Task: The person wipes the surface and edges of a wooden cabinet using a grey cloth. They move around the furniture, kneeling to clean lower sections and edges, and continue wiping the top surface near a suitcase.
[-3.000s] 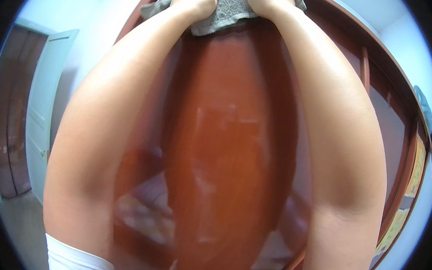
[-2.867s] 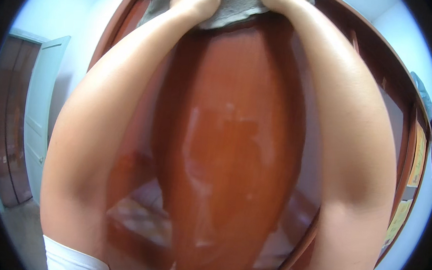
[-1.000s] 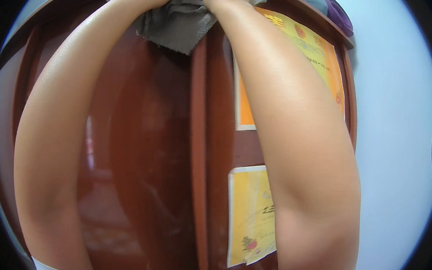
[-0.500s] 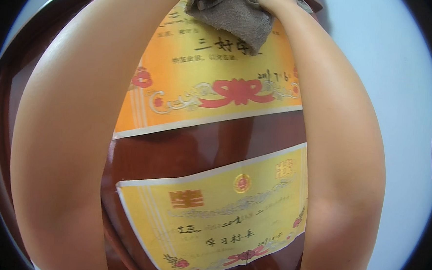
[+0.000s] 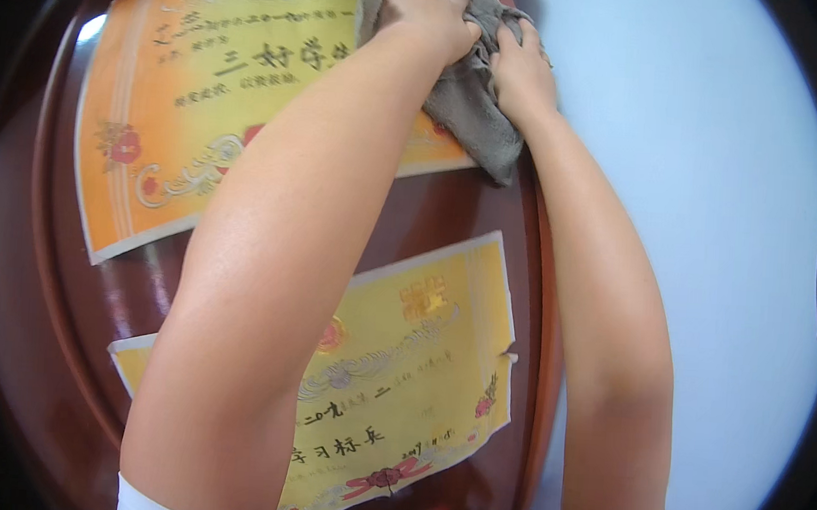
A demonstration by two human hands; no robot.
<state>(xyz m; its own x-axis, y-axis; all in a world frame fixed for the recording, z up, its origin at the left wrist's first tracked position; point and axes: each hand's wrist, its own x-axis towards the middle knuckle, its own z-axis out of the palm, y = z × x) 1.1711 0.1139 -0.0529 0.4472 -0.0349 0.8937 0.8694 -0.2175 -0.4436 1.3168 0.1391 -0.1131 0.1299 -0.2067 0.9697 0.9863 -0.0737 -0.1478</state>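
A grey cloth [image 5: 476, 111] lies bunched against the upper right part of an orange-and-yellow paper certificate [image 5: 150, 66], which is fixed to a dark red-brown glossy panel. My left hand [image 5: 430, 21] presses on the cloth from the left, fingers bent over it. On its right side my right hand [image 5: 524, 76] grips the same cloth, fingers bunched into the fabric. One corner of the cloth hangs down between and below my hands. My left forearm covers part of the certificate.
Below is a second yellow certificate [image 5: 449, 368], slightly torn at its right edge and partly hidden by my left arm. The red-brown panel [image 5: 485, 204] has a raised curved border at left and right. A pale bluish wall [image 5: 708, 178] stands beyond its right edge.
Both hands and the cloth have shifted to the certificate's right edge. The view has shifted too, so the certificates sit further left and more of the upper one shows.
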